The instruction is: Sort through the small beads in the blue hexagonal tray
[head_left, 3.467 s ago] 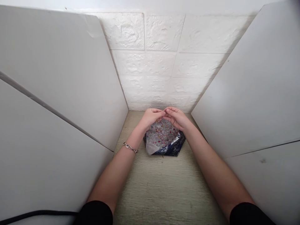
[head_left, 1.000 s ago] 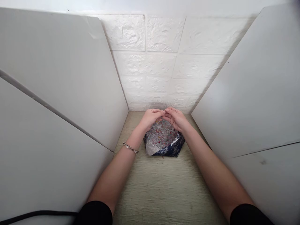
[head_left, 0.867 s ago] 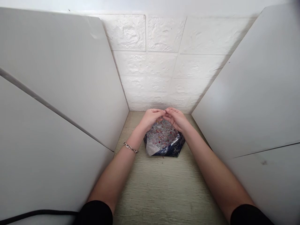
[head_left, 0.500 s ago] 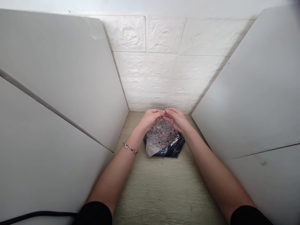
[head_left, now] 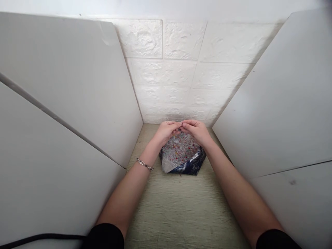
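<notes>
A dark blue patterned tray point(head_left: 190, 166) lined with clear plastic holds many tiny coloured beads point(head_left: 180, 152). It sits on the pale wooden tabletop point(head_left: 178, 207) near the back wall. My left hand point(head_left: 166, 130) and my right hand point(head_left: 196, 130) hover over its far edge, fingertips meeting in a pinch. Both have curled fingers closed on something too small to make out. A chain bracelet point(head_left: 144, 164) circles my left wrist.
White panels stand on the left point(head_left: 64, 114) and right point(head_left: 280, 103), boxing in a narrow work space. A white textured brick wall point(head_left: 181, 69) closes the back. A black cable point(head_left: 38, 237) runs along the lower left.
Both hands stay pinched together over the tray's far edge. The fingers shift slightly; the view has tilted a little. The tray has not moved.
</notes>
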Tool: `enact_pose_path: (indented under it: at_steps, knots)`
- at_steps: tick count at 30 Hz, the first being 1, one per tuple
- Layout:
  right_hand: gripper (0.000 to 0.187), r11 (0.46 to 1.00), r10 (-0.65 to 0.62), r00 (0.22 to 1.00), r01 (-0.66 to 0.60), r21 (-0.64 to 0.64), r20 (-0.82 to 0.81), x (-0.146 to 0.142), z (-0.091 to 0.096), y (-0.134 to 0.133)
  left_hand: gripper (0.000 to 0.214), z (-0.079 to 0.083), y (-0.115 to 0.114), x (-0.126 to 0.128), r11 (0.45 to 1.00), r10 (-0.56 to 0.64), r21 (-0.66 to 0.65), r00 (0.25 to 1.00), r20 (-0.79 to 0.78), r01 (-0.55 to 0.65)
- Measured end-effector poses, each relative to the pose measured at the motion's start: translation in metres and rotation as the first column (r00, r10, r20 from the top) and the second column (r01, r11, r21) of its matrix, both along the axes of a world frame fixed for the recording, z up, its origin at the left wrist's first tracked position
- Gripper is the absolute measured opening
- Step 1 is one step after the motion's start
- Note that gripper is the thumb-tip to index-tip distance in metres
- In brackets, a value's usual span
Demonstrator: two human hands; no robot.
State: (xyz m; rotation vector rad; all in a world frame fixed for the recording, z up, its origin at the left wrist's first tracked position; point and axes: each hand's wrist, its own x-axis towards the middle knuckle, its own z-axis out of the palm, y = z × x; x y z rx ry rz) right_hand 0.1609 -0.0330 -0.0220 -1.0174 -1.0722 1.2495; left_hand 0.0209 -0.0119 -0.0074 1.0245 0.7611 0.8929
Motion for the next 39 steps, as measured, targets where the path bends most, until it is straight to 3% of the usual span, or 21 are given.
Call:
enact_pose_path:
  at_steps: [9,17,23,28,34,39]
  knots:
    - [0.011,0.999,-0.034,0.986,0.027,0.042,0.161,0.003,0.012,-0.004,0.012,0.0,-0.001,-0.001,1.0,-0.013,-0.009,1.0,0.0,0.013]
    - [0.016,0.999,0.017,1.0,-0.017,0.034,0.004,0.006,0.003,0.0,0.015,0.003,-0.003,0.0,0.999,-0.036,-0.008,0.999,0.008,0.036]
    - [0.022,0.999,0.032,0.998,-0.033,0.019,0.046,0.006,0.004,0.0,0.015,0.004,-0.004,0.0,0.999,-0.04,0.001,0.999,-0.005,0.04]
    - [0.021,0.998,0.044,0.983,-0.052,0.045,0.177,0.009,0.008,-0.003,0.016,0.004,-0.002,-0.003,0.998,-0.056,0.015,0.998,-0.039,0.057]
    - [0.018,0.991,0.033,0.906,-0.083,0.102,0.422,0.014,0.016,-0.005,0.013,0.006,0.0,-0.007,0.995,-0.098,-0.015,0.987,-0.125,0.097]
    - [0.018,0.985,0.151,0.951,-0.167,0.037,0.268,0.011,0.015,-0.007,0.013,0.006,0.0,-0.007,0.991,-0.133,-0.006,0.982,-0.132,0.134]
